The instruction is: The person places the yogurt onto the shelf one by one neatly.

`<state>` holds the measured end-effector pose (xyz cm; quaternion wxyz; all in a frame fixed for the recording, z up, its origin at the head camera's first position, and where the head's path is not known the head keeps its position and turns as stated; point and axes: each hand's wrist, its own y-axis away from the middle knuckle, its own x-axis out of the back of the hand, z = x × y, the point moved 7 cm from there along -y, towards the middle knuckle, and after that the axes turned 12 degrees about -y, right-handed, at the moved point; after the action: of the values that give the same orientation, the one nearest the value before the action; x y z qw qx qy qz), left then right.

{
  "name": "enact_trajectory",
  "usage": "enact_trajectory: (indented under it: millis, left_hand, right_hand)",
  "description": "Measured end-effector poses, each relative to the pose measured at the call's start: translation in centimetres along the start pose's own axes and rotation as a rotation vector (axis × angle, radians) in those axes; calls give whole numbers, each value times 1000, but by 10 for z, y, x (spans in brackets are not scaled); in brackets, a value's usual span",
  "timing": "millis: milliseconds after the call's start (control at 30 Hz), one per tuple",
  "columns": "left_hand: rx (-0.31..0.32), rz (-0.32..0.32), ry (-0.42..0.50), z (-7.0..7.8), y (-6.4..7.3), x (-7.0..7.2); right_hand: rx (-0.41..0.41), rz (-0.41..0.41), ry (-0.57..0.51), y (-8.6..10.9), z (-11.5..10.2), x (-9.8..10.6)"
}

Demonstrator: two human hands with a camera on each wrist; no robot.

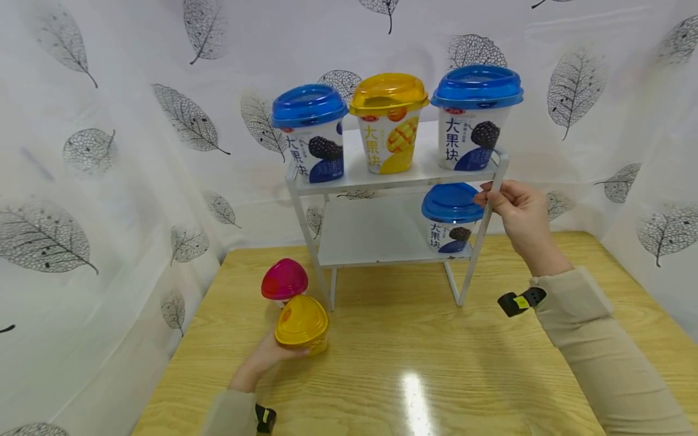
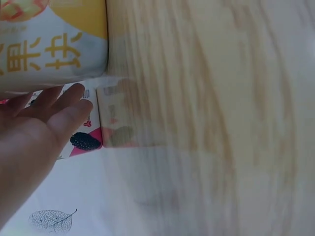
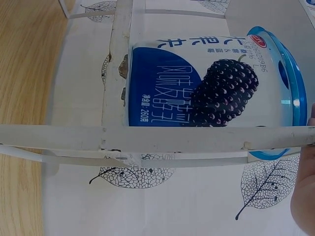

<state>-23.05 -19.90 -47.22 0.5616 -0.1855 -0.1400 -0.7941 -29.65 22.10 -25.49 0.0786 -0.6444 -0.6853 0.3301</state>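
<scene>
My left hand [image 1: 269, 354] holds a yogurt cup with a yellow lid [image 1: 302, 324] low over the wooden table, thumb along its front side. Behind it stands a cup with a pink lid [image 1: 285, 280], partly hidden. In the left wrist view, the fingers [image 2: 74, 101] show beside the yellow cup [image 2: 54, 44], close to the pink cup [image 2: 84, 140]. My right hand [image 1: 520, 212] grips the right front post of a white two-tier rack [image 1: 382, 181]. Its fingertips reach the lid edge of a blue-lidded blackberry yogurt cup [image 1: 449, 212] on the lower tier; contact cannot be told.
On the top tier stand a blue-lidded cup [image 1: 311, 133], a yellow-lidded cup [image 1: 388, 124] and another blue-lidded cup [image 1: 474, 118]. The rack's legs stand on the wooden table [image 1: 382, 363]. A leaf-patterned white sheet [image 1: 125, 109] surrounds the table's back and sides.
</scene>
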Motion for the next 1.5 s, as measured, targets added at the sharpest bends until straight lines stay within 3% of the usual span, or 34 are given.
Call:
enact_trajectory:
  millis: [300,567,667,900,967,1233,1500]
  left_hand:
    - [-48,52,-25,4,-2,-3]
    - [4,102,0,1,-1,-6]
    - [-32,97,6,6,-2,-7]
    - [-171,105,-60,27,-5,-11]
    - [-184,112,-76,37,-5,-12]
    - [-134,90,-49,73,-7,-22]
    - [-173,44,-11,97,-19,-34]
  right_hand:
    - [-8,2,3,1,0,0]
    - [-5,6,25,1,1,0]
    - [-5,6,21,1,1,-1]
    - [-8,-5,-6,2,1,-2]
    - [-9,-8,-14,2,0,-3]
    - [-8,0,-10,2,1,-2]
    - [3,14,5,1,0,-1]
